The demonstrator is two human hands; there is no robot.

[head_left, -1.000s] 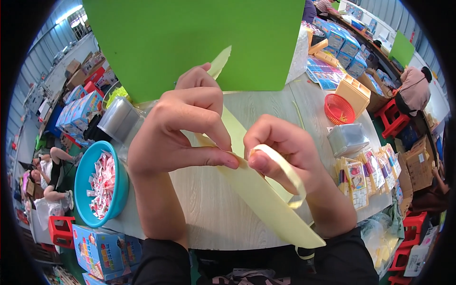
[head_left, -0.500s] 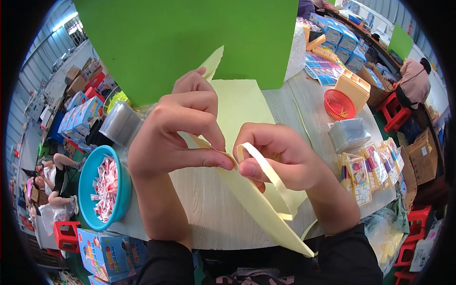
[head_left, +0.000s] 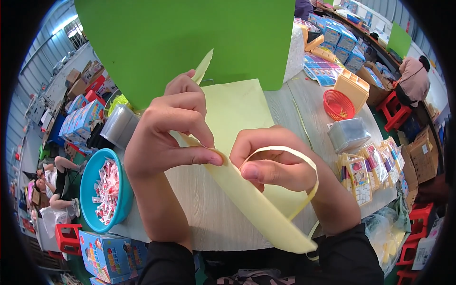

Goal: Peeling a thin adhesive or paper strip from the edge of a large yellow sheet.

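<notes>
Two dark sleeves (head_left: 166, 263) are reaching in at the near edge, and one pale yellow sheet (head_left: 251, 204) is slanting between the two hands, its near end dropping toward the right sleeve above the surface (head_left: 199, 209). The right hand (head_left: 285, 173) is pinching one pale yellow strip (head_left: 305, 202) in a narrow grip of thumb and curled fingers, the strip looping over the thumb. Just left of it, the left hand (head_left: 164, 128) is pinching the sheet's edge, its grip equally narrow. Compared with a second ago, both hands are sitting farther left, the thumbs are standing slightly wider apart, and the strip is arching in a broader loop. Flat yellow paper (head_left: 242, 109) is now showing more fully beyond the hands; whether it is joining the held sheet, I cannot tell. One blue basin (head_left: 125, 190) is holding many small packets (head_left: 108, 190) at left. At right, overlapping packs (head_left: 359, 175), hard to count, are lying near one clear case (head_left: 351, 135), one red basket (head_left: 339, 97) and one cream container (head_left: 351, 88). Farther off, one green panel (head_left: 185, 28) is standing.
</notes>
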